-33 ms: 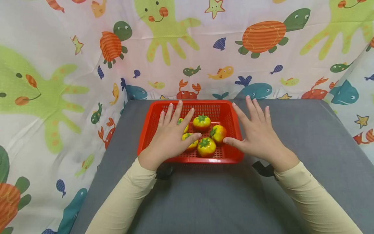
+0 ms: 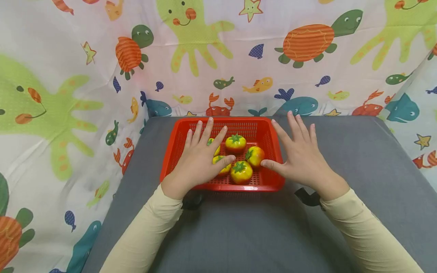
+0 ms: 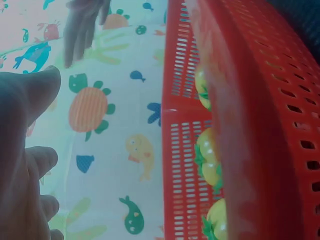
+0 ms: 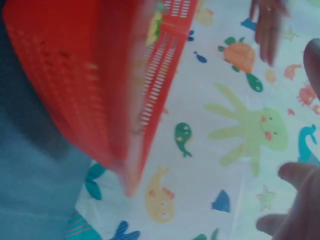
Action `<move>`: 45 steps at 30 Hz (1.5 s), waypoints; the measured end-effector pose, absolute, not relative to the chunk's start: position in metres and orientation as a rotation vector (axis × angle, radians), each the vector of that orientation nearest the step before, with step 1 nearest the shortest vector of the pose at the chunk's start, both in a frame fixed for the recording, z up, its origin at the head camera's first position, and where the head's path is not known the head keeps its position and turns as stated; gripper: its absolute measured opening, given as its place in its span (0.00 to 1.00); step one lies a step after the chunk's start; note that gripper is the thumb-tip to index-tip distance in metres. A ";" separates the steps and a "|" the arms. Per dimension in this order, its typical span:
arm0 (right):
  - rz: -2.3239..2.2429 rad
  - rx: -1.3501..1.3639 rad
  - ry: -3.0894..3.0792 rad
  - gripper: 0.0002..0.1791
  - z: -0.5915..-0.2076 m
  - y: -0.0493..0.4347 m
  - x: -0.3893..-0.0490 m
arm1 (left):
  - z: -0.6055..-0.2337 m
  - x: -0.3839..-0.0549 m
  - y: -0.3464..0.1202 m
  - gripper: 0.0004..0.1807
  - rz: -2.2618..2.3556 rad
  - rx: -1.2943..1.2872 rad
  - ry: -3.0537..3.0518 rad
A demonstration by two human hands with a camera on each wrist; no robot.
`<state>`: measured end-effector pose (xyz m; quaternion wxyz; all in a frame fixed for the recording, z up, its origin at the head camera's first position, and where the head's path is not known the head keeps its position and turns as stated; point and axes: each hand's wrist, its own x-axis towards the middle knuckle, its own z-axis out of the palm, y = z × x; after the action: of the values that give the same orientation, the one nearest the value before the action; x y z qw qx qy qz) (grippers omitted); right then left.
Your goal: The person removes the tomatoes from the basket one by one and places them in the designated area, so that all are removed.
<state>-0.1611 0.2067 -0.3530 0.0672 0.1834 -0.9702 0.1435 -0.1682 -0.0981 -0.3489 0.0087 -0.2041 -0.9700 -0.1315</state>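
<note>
A red slotted plastic basket [image 2: 249,187] stands on the grey table and holds several yellow-and-red fruits [image 2: 241,173] with green leafy tops, like tomatoes or persimmons. Over the basket's left part my left hand [image 2: 197,161] is held palm down, fingers spread, hiding some fruit. My right hand [image 2: 304,161] hovers at the basket's right side, fingers also spread, its thumb above the rim. Both wrist views show a gap between fingers and basket: the left hand's fingers [image 3: 42,160] and the right hand's fingers [image 4: 300,195] hold nothing.
Behind and on both sides hangs a white curtain [image 2: 246,72] printed with sea animals. Grey cloth [image 2: 239,235] covers the table, which reaches in front of the basket and to its right. Dark straps [image 2: 307,197] sit under the wrists.
</note>
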 end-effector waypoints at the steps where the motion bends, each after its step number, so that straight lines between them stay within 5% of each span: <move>1: 0.426 0.558 -2.932 0.59 -0.354 0.206 -0.163 | -0.349 -0.170 -0.098 0.50 -0.409 -0.638 -3.021; 45: 0.460 0.650 -3.102 0.60 -0.354 0.181 -0.189 | -0.360 -0.169 -0.120 0.51 -0.451 -0.563 -3.055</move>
<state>-0.1890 0.1806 -0.3538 -0.0304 0.2029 -0.9681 0.1437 -0.1694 -0.1198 -0.3601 0.0012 -0.1793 -0.9732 -0.1438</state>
